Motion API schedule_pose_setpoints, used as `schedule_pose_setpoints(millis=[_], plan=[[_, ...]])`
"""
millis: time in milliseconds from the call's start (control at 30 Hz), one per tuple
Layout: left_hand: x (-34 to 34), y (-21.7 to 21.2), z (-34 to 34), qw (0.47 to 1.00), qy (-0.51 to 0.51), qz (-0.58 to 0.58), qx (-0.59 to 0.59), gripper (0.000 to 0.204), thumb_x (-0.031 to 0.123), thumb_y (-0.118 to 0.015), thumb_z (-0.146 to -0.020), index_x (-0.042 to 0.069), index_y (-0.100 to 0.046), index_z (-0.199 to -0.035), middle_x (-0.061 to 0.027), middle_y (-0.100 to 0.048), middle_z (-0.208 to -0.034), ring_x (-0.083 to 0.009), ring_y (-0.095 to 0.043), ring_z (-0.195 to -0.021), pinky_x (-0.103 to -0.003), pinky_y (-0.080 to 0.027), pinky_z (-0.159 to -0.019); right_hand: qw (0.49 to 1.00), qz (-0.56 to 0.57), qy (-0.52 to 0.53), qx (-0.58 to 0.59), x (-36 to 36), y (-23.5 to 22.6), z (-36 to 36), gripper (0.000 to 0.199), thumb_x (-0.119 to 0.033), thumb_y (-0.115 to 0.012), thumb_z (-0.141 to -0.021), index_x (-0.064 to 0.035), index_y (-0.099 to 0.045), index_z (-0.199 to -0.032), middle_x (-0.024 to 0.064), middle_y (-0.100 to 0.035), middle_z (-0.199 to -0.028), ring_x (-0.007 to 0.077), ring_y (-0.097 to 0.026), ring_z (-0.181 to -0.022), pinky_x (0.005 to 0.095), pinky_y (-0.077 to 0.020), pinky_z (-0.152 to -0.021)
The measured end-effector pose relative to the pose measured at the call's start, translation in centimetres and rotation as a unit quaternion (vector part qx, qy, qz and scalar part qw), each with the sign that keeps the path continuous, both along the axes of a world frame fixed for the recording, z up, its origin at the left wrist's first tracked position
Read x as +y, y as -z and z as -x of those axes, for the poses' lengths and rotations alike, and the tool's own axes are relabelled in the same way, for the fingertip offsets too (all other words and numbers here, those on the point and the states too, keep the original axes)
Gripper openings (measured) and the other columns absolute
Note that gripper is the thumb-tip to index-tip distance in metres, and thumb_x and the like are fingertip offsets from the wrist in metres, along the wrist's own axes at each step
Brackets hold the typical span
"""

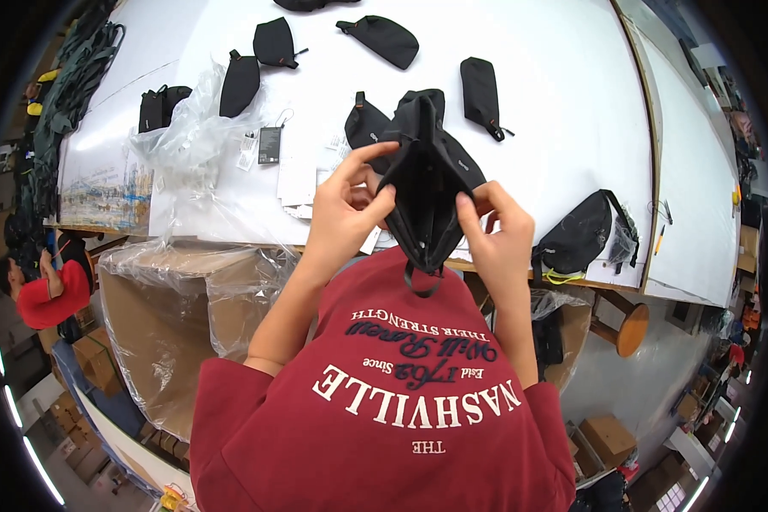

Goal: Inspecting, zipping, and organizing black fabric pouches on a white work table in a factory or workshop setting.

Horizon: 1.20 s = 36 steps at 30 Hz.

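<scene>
Between my two hands a black zip pouch (425, 192) is held up close to my body, its mouth spread wide so that the dark inside shows. My left hand (346, 209) is closed on the left edge of the mouth, thumb and fingers gripping the fabric. On the opposite edge my right hand (497, 229) pinches the rim with thumb and fingers. A small loop hangs from the pouch's near end. Partly hidden behind it on the white table (563, 128) lies another black pouch (364, 126) with a loop at its top.
More black pouches (379, 41) lie scattered over the table's far half. Clear plastic bags (196, 136) and a black hang tag (269, 145) are at left. A larger black bag (576, 235) rests at the right edge. Below stands a plastic-lined cardboard box (158, 333). A person (51, 290) sits far left.
</scene>
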<state>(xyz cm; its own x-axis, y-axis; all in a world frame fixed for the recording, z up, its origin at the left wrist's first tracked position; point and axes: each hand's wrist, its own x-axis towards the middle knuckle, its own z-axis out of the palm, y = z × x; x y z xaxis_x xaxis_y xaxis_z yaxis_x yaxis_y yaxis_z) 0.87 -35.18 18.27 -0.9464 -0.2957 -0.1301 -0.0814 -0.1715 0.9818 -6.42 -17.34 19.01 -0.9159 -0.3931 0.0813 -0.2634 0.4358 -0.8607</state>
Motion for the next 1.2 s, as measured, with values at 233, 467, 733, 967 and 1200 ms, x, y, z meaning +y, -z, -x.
schedule_pose_setpoints(millis=[233,467,733,967,1200], plan=[[-0.1,0.6,0.4,1.000,0.005,0.003,-0.016,0.041,0.007,-0.062,-0.086,0.000,-0.051,-0.125,-0.0008,-0.054,-0.080,-0.0062,-0.056,-0.073,-0.022,-0.049,-0.063,1.000,0.023,-0.016,-0.004,-0.1,-0.5,0.2,0.018,-0.015,-0.066,-0.084,-0.0015,-0.057,-0.075,0.0044,-0.056,-0.061,0.0110,-0.055,-0.053,0.0244,-0.0390,-0.048],[-0.6,5.3,1.3,0.941,0.057,-0.332,-0.044,0.053,0.020,-0.071,-0.082,-0.002,-0.048,-0.124,-0.0110,-0.061,-0.114,-0.0186,-0.060,-0.105,-0.034,-0.049,-0.091,0.991,0.066,-0.106,-0.042,0.4,0.0,0.5,0.016,-0.015,-0.070,-0.082,-0.0015,-0.061,-0.085,0.0046,-0.059,-0.071,0.0109,-0.054,-0.056,0.0237,-0.0395,-0.050],[1.1,3.7,1.7,0.938,0.051,-0.329,-0.091,0.037,0.013,-0.071,-0.080,-0.005,-0.057,-0.110,-0.0129,-0.067,-0.096,-0.0172,-0.067,-0.081,-0.028,-0.057,-0.072,0.988,0.041,-0.065,0.132,-0.3,-2.5,3.1,0.016,-0.011,-0.073,-0.078,-0.0048,-0.064,-0.089,0.0015,-0.060,-0.083,0.0100,-0.052,-0.057,0.0227,-0.0369,-0.047],[1.8,3.7,2.0,0.914,0.001,-0.394,-0.099,0.034,0.017,-0.068,-0.084,-0.003,-0.059,-0.110,-0.0101,-0.067,-0.096,-0.0165,-0.067,-0.078,-0.028,-0.056,-0.070,0.992,0.075,-0.031,0.100,-0.3,-0.8,3.2,0.011,-0.005,-0.070,-0.079,-0.0009,-0.063,-0.085,0.0031,-0.058,-0.078,0.0099,-0.051,-0.056,0.0234,-0.0370,-0.048],[-0.6,4.7,2.8,0.823,-0.004,-0.564,-0.070,0.025,0.020,-0.058,-0.091,-0.001,-0.062,-0.106,-0.0115,-0.069,-0.089,-0.0201,-0.069,-0.071,-0.029,-0.058,-0.063,0.963,0.110,-0.228,-0.097,-0.1,-2.6,-0.2,0.011,-0.005,-0.069,-0.079,0.0013,-0.061,-0.083,0.0054,-0.055,-0.075,0.0144,-0.051,-0.060,0.0258,-0.0407,-0.054]])
